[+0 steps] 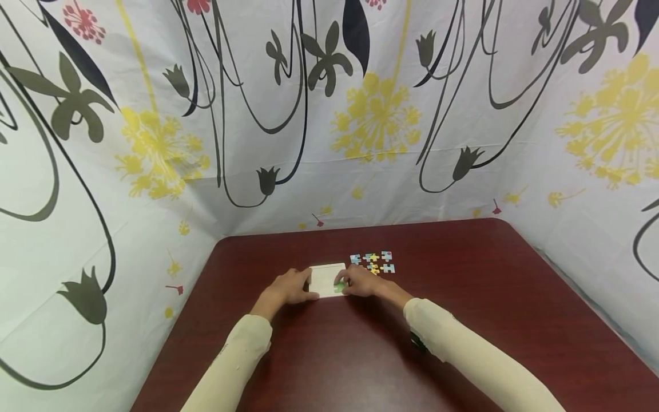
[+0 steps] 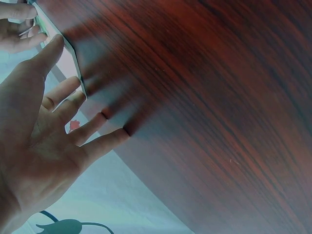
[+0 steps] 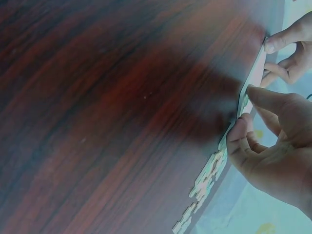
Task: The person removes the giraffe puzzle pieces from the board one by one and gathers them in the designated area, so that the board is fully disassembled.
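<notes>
A flat white puzzle board (image 1: 323, 281) with a raised rim lies on the dark red table. My left hand (image 1: 291, 287) holds its left side, thumb at the near edge and fingertips along the left edge; the outer fingers (image 2: 105, 141) spread onto the tabletop. Over the board's right side, my right hand (image 1: 360, 281) has its fingers curled, pinching a green jigsaw piece (image 1: 339, 287) at the near right corner. The fingers partly cover that piece. Several blue and yellow jigsaw pieces (image 1: 372, 258) lie in two rows just beyond the right hand.
The dark red wooden table (image 1: 463, 274) has rounded far corners. A white cloth with printed flowers (image 1: 329, 171) hangs behind the table and along both sides. A dark band (image 1: 418, 342) shows below the right sleeve.
</notes>
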Motion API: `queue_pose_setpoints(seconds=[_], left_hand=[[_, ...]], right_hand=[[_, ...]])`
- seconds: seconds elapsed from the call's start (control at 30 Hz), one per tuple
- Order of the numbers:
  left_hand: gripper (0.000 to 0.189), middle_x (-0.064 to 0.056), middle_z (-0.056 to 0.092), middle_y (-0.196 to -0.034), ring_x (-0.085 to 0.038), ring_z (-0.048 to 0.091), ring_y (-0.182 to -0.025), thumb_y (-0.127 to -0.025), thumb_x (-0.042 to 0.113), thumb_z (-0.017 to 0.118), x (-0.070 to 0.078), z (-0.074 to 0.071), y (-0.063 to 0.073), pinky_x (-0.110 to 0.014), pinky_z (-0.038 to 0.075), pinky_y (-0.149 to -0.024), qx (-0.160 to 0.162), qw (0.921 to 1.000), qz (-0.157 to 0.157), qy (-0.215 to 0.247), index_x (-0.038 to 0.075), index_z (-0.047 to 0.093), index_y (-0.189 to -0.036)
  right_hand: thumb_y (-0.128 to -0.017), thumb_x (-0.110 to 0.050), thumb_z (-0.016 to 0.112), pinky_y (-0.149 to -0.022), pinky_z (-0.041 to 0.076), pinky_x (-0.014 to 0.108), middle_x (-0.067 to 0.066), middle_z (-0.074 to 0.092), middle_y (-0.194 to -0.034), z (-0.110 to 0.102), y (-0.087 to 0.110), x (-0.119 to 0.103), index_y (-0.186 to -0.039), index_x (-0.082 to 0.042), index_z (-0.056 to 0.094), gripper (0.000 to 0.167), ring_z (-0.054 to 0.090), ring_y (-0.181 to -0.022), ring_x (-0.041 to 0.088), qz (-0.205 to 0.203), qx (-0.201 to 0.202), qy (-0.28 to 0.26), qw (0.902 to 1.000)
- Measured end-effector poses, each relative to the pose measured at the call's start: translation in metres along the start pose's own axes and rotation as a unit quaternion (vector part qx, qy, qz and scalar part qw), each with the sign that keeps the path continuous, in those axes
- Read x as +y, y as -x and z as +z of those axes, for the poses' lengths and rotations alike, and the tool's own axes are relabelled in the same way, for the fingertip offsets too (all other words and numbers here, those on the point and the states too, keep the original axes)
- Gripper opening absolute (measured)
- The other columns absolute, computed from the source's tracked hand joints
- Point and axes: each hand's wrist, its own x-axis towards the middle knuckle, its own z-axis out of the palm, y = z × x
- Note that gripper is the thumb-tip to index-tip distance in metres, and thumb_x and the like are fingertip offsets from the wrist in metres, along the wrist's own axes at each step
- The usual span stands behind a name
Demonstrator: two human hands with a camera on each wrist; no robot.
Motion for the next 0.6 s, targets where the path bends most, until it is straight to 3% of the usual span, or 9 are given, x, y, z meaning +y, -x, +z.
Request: queue_pose_setpoints(seconds=[0.13, 0.3, 0.6], left_hand=[[0.043, 0.000, 0.055, -0.093, -0.021, 0.052, -0.087, -0.092, 0.053, 0.076, 0.0001, 0.0003, 0.0002, -0.043, 0.046, -0.075, -0.001, 1.0000, 0.000, -0.001, 0.019, 0.056, -0.111], [0.043, 0.000, 0.055, -0.093, -0.022, 0.052, -0.087, -0.092, 0.053, 0.075, 0.0008, -0.0009, 0.0012, -0.043, 0.046, -0.075, -0.003, 1.0000, 0.001, -0.001, 0.019, 0.056, -0.111], [0.044, 0.000, 0.055, -0.094, -0.022, 0.052, -0.087, -0.093, 0.053, 0.075, 0.0006, -0.0005, 0.0018, -0.044, 0.046, -0.074, -0.003, 1.0000, 0.002, 0.000, 0.019, 0.056, -0.112]], right_hand=[[-0.082, 0.009, 0.072, -0.073, 0.052, 0.029, 0.017, 0.073, -0.095, 0.0022, -0.0004, 0.0006, -0.102, 0.003, 0.075, 0.021, 0.064, -0.076, 0.019, -0.037, 0.010, -0.010, 0.9992], [-0.080, 0.010, 0.072, -0.072, 0.052, 0.027, 0.020, 0.075, -0.100, 0.0034, -0.0031, 0.0001, -0.111, 0.007, 0.074, 0.031, 0.058, -0.070, 0.010, -0.043, 0.013, -0.001, 0.9990], [-0.083, 0.009, 0.075, -0.073, 0.052, 0.028, 0.018, 0.076, -0.098, 0.0063, -0.0017, 0.0021, -0.110, 0.003, 0.076, 0.028, 0.068, -0.078, 0.023, -0.028, 0.023, -0.010, 0.9993]])
